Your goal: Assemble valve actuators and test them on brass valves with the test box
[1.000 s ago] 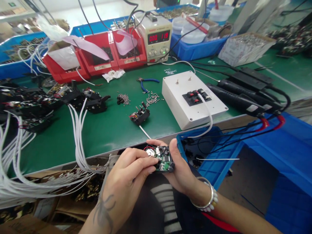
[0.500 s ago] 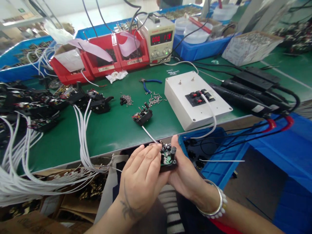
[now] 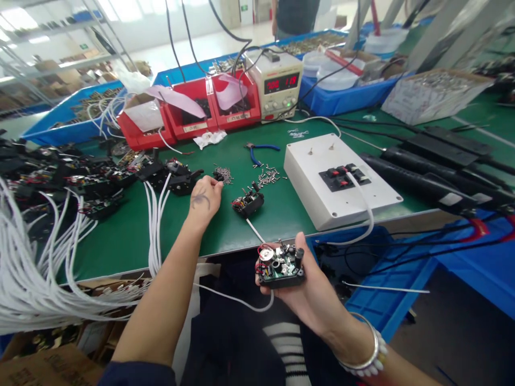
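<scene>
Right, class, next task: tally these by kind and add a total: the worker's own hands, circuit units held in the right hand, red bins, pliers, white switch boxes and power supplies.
Worker's hands: 2
Held circuit unit: 1
Red bins: 3
Pliers: 1
White switch box: 1
Power supply: 1
Total: 9

What look like windows (image 3: 134,7) glow beyond metal shelving (image 3: 60,30) and pale floor (image 3: 151,47).
</scene>
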`<state>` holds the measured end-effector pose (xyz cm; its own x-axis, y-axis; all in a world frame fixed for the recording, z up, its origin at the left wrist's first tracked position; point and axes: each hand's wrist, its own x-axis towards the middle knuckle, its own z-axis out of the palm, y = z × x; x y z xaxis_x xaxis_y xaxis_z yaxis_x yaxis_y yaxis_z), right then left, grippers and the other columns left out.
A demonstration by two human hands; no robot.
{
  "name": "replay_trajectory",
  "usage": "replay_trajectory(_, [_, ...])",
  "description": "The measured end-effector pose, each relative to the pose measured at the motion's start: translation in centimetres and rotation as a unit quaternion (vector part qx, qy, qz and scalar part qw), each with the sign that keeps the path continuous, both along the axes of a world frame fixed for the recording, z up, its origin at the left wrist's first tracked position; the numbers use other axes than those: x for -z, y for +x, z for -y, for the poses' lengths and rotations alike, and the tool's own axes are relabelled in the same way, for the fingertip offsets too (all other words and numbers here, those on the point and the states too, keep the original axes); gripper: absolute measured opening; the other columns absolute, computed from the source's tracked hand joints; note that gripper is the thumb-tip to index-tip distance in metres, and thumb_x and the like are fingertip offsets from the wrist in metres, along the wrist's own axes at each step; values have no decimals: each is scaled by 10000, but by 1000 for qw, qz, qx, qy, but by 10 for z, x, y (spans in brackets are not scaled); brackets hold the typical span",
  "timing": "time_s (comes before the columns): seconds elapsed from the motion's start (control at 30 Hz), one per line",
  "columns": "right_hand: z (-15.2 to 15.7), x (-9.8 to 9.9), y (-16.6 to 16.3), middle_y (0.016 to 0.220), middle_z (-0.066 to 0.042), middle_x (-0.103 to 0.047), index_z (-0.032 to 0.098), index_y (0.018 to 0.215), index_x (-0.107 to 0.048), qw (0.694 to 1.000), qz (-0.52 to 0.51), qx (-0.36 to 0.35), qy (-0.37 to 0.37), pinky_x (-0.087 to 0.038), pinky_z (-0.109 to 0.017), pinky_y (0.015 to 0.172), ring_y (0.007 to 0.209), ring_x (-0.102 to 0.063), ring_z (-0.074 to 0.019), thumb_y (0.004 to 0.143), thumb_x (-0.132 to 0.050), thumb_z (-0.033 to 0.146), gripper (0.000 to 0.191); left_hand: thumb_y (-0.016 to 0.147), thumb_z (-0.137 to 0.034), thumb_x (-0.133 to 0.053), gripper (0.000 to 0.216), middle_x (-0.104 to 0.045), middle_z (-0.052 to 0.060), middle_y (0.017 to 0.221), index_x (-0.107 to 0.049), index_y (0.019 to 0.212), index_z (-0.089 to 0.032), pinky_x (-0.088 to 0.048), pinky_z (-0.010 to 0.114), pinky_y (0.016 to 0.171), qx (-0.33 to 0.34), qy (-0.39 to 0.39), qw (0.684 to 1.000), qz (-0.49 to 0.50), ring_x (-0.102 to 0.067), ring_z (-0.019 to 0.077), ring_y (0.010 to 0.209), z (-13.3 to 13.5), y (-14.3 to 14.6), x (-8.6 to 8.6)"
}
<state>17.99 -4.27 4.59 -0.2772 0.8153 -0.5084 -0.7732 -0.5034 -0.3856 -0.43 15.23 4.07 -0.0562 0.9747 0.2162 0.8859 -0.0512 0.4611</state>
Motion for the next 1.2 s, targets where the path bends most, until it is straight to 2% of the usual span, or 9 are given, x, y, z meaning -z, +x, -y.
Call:
replay_trajectory(0.13, [1, 5, 0, 912, -101, -713, 119, 1049, -699, 1000, 5, -4, 7, -598, -294, 603, 773, -709, -246, 681, -858, 729, 729, 969, -357, -664, 276, -686, 85, 1186, -665, 1149, -147, -569, 472, 956, -8, -19, 999, -27, -670, 235, 1083, -13, 9, 12])
replay_trajectory(0.27, [-1, 2, 1, 902, -98, -714, 118, 1033, -713, 1000, 9, -13, 13, -597, -290, 598, 761, -710, -242, 645, -886, 718, 735, 971, -359, -661, 272, -683, 83, 1179, -662, 1147, -153, -571, 459, 940, 3, -22, 999, -28, -668, 227, 1062, 0, 8, 13])
replay_trajectory(0.37, [0, 0, 2, 911, -83, -713, 128, 1020, -721, 1000, -3, -7, 25, -601, -289, 597, 764, -711, -233, 647, -890, 707, 710, 995, -252, -580, 122, -682, 75, 1054, -652, 1018, -157, -548, 416, 914, 8, -2, 1000, -7, -659, 216, 984, 21, 4, -1])
replay_trajectory(0.47, [2, -1, 3, 922, -75, -711, 134, 1032, -723, 999, -7, -4, 51, -603, -288, 605, 770, -707, -222, 676, -863, 725, 704, 983, -154, -500, 120, -667, 76, 961, -610, 942, -181, -523, 367, 884, 26, 33, 999, 34, -654, 220, 934, 64, 3, -25])
replay_trajectory(0.53, [3, -2, 3, 934, -73, -709, 142, 1052, -718, 997, -1, -8, 76, -610, -297, 643, 800, -702, -216, 708, -832, 742, 702, 990, -215, -543, 64, -673, 30, 942, -606, 991, -206, -539, 309, 820, 74, 43, 993, 77, -665, 180, 860, 103, 7, -44])
replay_trajectory(0.6, [4, -3, 2, 966, -70, -708, 157, 1058, -711, 995, 10, -7, 101, -609, -303, 691, 836, -693, -210, 737, -803, 755, 685, 981, -209, -591, 37, -684, -11, 934, -609, 1005, -231, -546, 243, 787, 183, 54, 970, 149, -677, 141, 858, 141, 13, -60])
replay_trajectory(0.73, [6, -7, -2, 1023, -64, -704, 182, 1065, -695, 991, 36, 0, 130, -570, -303, 822, 912, -669, -201, 769, -771, 763, 656, 971, -81, -572, 155, -707, -45, 922, -592, 953, -233, -537, 161, 814, 326, 73, 934, 128, -686, 84, 870, 184, 27, -73])
replay_trajectory(0.93, [10, -10, -3, 1033, -54, -681, 185, 1099, -682, 986, 75, 3, 146, -508, -265, 845, 951, -634, -183, 787, -752, 766, 663, 978, -71, -536, 153, -711, -25, 872, -558, 929, -214, -552, 176, 783, 374, 93, 918, 90, -685, 100, 824, 183, 28, -68])
replay_trajectory(1.2, [11, -8, -5, 1062, -57, -676, 190, 1101, -672, 983, 92, 12, 160, -521, -258, 847, 962, -641, -177, 747, -702, 856, 754, 912, 1, -541, 216, -696, -19, 838, -527, 889, -213, -551, 161, 759, 360, 98, 925, 72, -671, 99, 794, 186, 28, -68])
